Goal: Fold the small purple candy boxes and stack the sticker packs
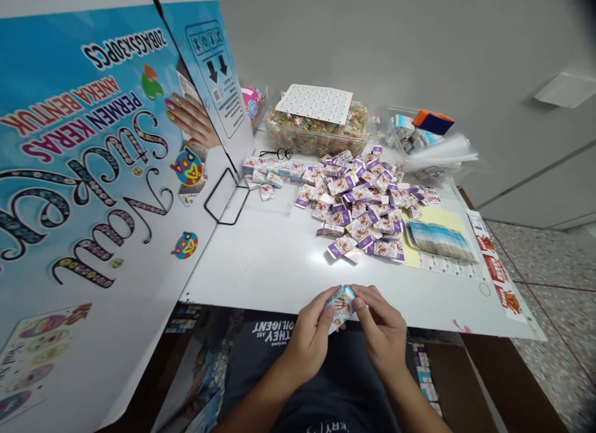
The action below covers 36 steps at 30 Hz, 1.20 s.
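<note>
Both hands meet just below the near edge of the white table (270, 265). My left hand (310, 333) and my right hand (379, 330) pinch one small white and purple carton (342, 304) between their fingertips, fingers closed on it. A large heap of the same small purple cartons (363, 206) lies on the table beyond. A short row of such cartons (272, 169) stands further left.
A big blue printed cardboard box (93, 172) rises at the left. At the back stand a clear tub of colourful candy (316, 132) with a white sheet on top, and clear trays (428, 144). A fanned stack of cards (440, 239) lies on yellow paper at right. Black glasses (277, 153) lie nearby.
</note>
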{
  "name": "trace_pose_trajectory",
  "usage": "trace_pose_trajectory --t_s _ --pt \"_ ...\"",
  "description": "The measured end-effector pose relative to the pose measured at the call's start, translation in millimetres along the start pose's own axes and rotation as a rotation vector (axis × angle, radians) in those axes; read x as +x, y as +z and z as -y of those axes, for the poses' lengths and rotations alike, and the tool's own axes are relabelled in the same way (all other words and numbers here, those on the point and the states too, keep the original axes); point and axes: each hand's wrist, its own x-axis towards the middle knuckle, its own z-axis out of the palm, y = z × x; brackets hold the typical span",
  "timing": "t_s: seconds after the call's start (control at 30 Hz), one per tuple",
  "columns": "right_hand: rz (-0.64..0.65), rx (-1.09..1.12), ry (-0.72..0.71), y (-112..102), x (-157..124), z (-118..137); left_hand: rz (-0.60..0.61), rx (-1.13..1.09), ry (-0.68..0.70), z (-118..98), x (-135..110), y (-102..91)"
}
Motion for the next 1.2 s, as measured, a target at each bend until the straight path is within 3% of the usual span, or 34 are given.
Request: trace_pose_trajectory --t_s 0.17,0.27,0.4,0.77,1.0,1.2 --pt "-0.036 -0.203 -0.193 6 -11 -1 -0.027 0.044 0.036 8 -2 -3.0" --pt "-0.119 -0.289 -0.227 15 -21 -3 -0.031 0.19 0.175 15 -3 -4.7" --pt "-0.134 -0.347 -0.274 23 -28 -6 -0.047 0.353 0.354 23 -4 -6.4" --pt "-0.165 -0.565 -0.408 25 -37 9 -0.176 0.407 0.531 24 -19 4.7" --pt "-0.135 -0.545 -0.384 36 -44 24 -0.243 0.466 0.544 18 -28 0.3" --pt "-0.039 -0.261 -0.304 30 -26 30 -0.2 0.42 0.55 15 -27 -10.5"
